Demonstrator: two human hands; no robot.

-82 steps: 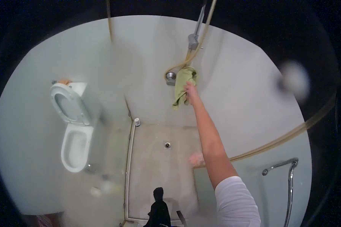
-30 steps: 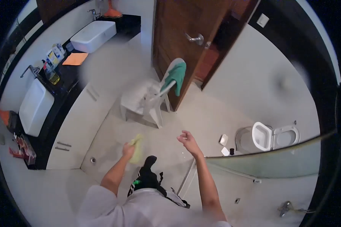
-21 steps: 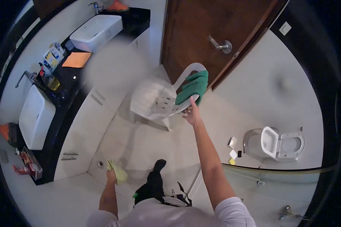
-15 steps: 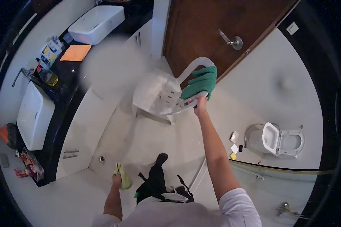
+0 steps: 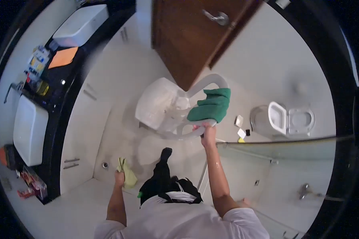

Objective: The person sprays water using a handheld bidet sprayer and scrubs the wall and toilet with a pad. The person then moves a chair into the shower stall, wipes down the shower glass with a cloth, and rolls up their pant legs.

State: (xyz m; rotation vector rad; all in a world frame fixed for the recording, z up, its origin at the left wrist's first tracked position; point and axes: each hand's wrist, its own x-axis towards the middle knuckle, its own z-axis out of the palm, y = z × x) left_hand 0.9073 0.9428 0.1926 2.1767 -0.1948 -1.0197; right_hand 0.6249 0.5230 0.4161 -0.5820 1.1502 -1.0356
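Note:
My right hand (image 5: 208, 135) is closed around the rim of a white plastic chair (image 5: 157, 105), beside the green towel (image 5: 212, 105) draped over the chair's back. The chair's seat points toward the left, close to the lower corner of the brown door. Low on the left, my left hand (image 5: 119, 179) grips a yellow-green cloth (image 5: 127, 175) that hangs loosely above the floor. Part of the fingers of each hand is hidden by what it holds.
The brown door (image 5: 187, 44) stands ajar behind the chair. On the left runs a black counter (image 5: 70, 73) with two white basins (image 5: 31, 131), bottles and an orange cloth (image 5: 63, 57). To the right are a toilet (image 5: 278, 118) and a glass shower partition (image 5: 307, 147).
The view has shifted. The chair and my right hand appear lower in view, and the door's lower corner now shows beside the chair. Both hands keep their hold.

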